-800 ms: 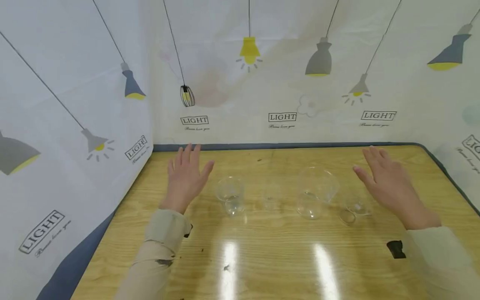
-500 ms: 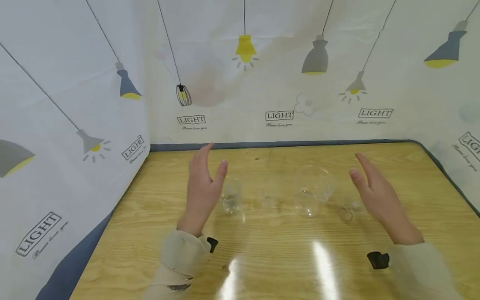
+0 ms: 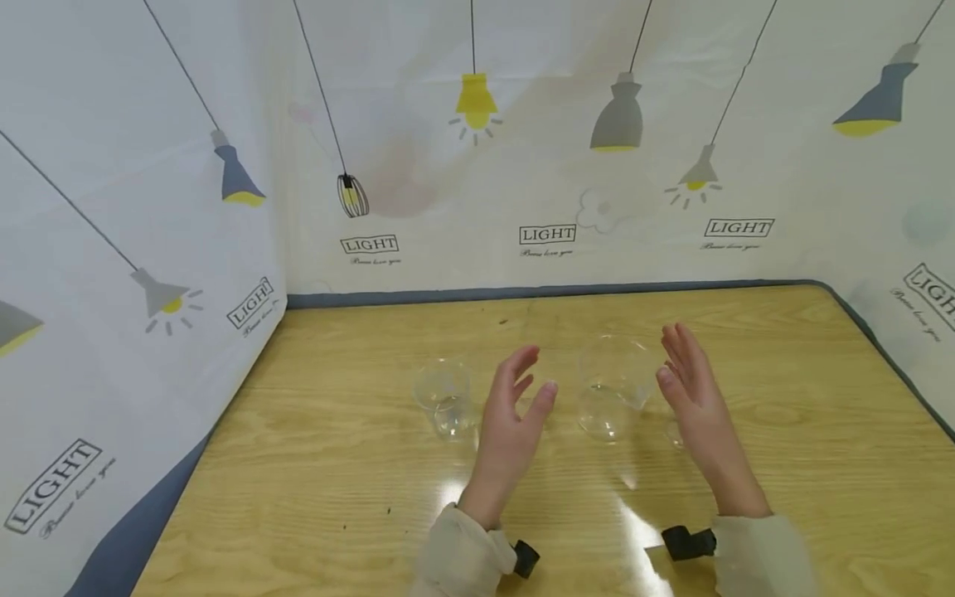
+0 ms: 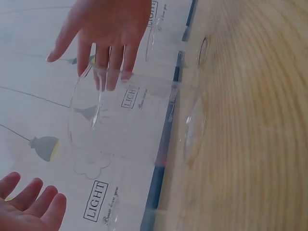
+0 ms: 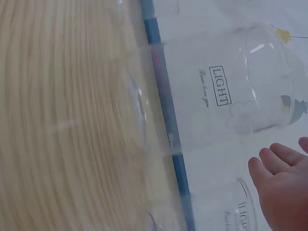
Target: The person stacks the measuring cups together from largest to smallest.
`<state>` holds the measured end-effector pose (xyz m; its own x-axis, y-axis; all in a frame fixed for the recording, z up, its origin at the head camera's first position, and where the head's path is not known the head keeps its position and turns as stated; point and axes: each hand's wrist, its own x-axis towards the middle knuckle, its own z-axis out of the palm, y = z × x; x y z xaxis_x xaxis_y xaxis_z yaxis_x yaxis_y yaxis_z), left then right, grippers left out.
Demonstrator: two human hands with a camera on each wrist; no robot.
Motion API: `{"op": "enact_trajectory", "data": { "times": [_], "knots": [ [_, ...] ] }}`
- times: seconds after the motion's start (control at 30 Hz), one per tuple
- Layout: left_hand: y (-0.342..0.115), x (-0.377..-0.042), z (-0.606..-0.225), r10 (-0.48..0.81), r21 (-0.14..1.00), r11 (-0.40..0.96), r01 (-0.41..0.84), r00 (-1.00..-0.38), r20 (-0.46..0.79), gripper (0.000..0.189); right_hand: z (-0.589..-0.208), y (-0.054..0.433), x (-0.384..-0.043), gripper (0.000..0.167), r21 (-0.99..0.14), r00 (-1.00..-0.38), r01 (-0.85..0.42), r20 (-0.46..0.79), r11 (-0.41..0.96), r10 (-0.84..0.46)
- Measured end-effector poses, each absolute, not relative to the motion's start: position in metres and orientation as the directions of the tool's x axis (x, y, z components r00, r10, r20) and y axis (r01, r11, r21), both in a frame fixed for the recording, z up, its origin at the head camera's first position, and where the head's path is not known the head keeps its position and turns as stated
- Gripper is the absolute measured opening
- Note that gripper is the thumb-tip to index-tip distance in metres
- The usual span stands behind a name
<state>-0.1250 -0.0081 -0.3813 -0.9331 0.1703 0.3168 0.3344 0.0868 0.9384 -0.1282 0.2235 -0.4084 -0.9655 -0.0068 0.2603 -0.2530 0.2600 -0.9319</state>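
A large clear cup (image 3: 608,414) stands upright on the wooden table (image 3: 313,464). My left hand (image 3: 511,435) hovers to its left and my right hand (image 3: 701,414) to its right, palms facing inward. Both hold nothing; their fingers are extended and slightly bent, with a gap to the cup. In the left wrist view, the cup (image 4: 195,127) lies between the left fingers (image 4: 36,204) and the right hand (image 4: 113,29). The right wrist view has the right hand (image 5: 284,187) below the cup's rim side (image 5: 252,82).
Another clear cup (image 3: 451,419) stands left of my left hand. A smaller clear one (image 3: 525,406) is mostly hidden behind that hand. Part of a small clear vessel (image 3: 675,431) shows beside my right hand. A printed cloth wall (image 3: 448,274) borders the table's back.
Both hands have come closer together, the left moving far to the right and the right slightly leftward, until they flank the large cup. The cups stay put; the view shifts slightly.
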Motion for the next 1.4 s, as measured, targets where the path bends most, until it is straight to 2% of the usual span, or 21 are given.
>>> {"op": "enact_trajectory", "data": {
  "times": [0.2, 0.37, 0.6, 0.8, 1.17, 1.4],
  "knots": [
    [0.010, -0.124, -0.387, 0.188, 0.971, -0.069, 0.229, -0.953, 0.238, 0.045, -0.411, 0.204, -0.122, 0.051, -0.969, -0.967, -0.211, 0.226, 0.131, 0.116],
    [0.020, -0.125, -0.392, 0.180, 0.974, -0.161, 0.162, -0.965, 0.190, 0.045, -0.416, 0.194, -0.124, 0.052, -0.972, -0.962, -0.224, 0.232, 0.069, 0.141],
    [0.026, -0.127, -0.416, 0.239, 0.993, -0.042, 0.108, -0.964, 0.115, 0.050, -0.426, 0.187, -0.125, 0.057, -0.975, -0.971, -0.216, 0.220, 0.047, 0.092],
    [0.025, -0.118, -0.408, 0.271, 0.993, 0.018, 0.115, -0.957, 0.105, 0.056, -0.426, 0.189, -0.124, 0.063, -0.977, -0.979, -0.194, 0.199, 0.082, 0.048],
    [0.027, -0.128, -0.435, 0.231, 0.989, 0.035, 0.146, -0.964, 0.134, 0.055, -0.430, 0.188, -0.129, 0.083, -0.977, -0.978, -0.210, 0.209, 0.042, -0.022],
    [0.027, -0.133, -0.449, 0.239, 0.989, 0.067, 0.134, -0.964, 0.115, 0.053, -0.434, 0.189, -0.130, 0.096, -0.971, -0.974, -0.224, 0.219, 0.084, -0.064]
  ]
}}
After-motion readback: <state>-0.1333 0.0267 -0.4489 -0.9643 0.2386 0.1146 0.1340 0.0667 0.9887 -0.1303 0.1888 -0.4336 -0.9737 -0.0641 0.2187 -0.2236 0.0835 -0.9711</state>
